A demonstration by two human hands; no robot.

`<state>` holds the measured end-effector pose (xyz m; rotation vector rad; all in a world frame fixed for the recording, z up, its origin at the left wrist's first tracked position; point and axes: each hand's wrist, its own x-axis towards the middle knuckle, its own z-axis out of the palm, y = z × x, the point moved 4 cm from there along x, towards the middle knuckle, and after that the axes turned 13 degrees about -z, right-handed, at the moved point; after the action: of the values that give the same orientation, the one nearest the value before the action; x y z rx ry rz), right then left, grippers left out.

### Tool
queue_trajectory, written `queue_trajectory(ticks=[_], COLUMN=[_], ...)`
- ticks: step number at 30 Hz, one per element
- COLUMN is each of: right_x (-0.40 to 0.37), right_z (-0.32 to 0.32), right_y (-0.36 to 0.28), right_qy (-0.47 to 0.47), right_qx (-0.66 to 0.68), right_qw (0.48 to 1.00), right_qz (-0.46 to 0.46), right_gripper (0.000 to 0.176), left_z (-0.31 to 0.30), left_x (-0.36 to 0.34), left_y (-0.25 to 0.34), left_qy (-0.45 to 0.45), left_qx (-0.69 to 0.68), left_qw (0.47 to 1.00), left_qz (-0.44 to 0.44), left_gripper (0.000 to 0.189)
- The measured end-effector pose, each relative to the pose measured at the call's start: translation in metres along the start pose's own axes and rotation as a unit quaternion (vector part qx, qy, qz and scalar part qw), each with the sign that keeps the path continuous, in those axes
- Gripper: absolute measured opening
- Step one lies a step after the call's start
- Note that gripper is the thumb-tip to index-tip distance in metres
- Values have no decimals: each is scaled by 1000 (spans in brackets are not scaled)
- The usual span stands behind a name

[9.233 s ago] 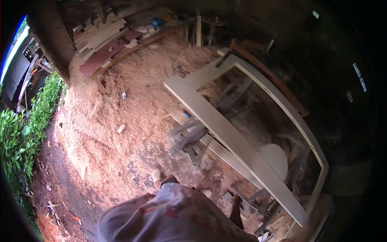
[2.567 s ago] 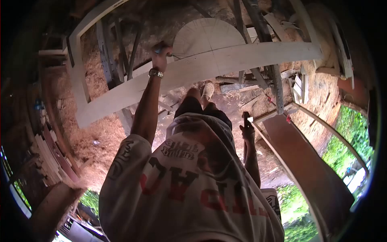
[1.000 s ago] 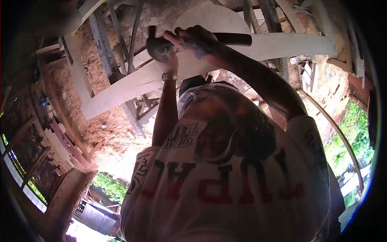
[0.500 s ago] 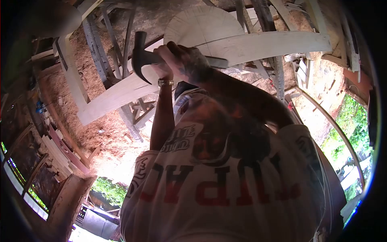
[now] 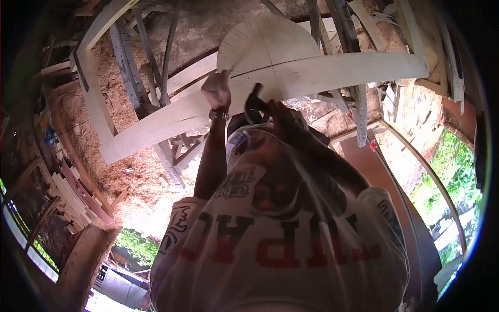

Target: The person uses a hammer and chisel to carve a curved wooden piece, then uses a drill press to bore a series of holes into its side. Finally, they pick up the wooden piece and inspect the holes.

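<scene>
My right hand (image 5: 286,120) is wrapped around the handle of a claw hammer (image 5: 253,105), close in front of my chest. The dark hammer head points away to the left of that hand. My left hand (image 5: 215,91), with a watch (image 5: 218,115) at the wrist, is closed over a long curved pale board (image 5: 332,73). Its fingers are pressed together, and what they hold, if anything, is too small to make out. Beyond the hands, a rounded wooden panel (image 5: 267,44) marked with radiating pencil lines meets the far edge of the curved board.
Wooden posts (image 5: 127,62) and struts support the work from below. Wood shavings (image 5: 130,161) cover the ground. Stacked strips of wood (image 5: 75,200) lie at left. Another pale frame piece (image 5: 93,99) stands at the left, and a reddish-brown panel (image 5: 366,166) is near my right side.
My right hand has pulled the hammer back toward my chest and to the right, away from my left hand. The left hand stays near the board, now in clear sight.
</scene>
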<state>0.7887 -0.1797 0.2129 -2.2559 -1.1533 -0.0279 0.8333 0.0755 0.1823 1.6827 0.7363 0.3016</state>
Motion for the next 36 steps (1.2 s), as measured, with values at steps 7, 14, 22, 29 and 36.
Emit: queue_trajectory(ticks=[7,14,22,29,36], right_x=[-28,-39,-45,-25,-20], right_z=[23,42,45,27,18], right_y=[75,89,85,78,112], right_qy=[-166,-226,-167,-180,-29], right_qx=[18,-1,-3,-32,5], right_qw=[954,941,957,956,999], right_qz=[248,251,238,228,44], right_gripper=[39,44,39,43,39], left_z=[7,10,20,32,4], left_x=[38,52,63,79,38], left_y=[-12,-7,-19,-20,-6], left_qy=[56,31,36,59,84], left_qx=[115,99,6,-94,-48], left_qw=[990,994,998,993,995], left_qz=[55,31,57,-48,38], left_gripper=[31,35,35,36,33])
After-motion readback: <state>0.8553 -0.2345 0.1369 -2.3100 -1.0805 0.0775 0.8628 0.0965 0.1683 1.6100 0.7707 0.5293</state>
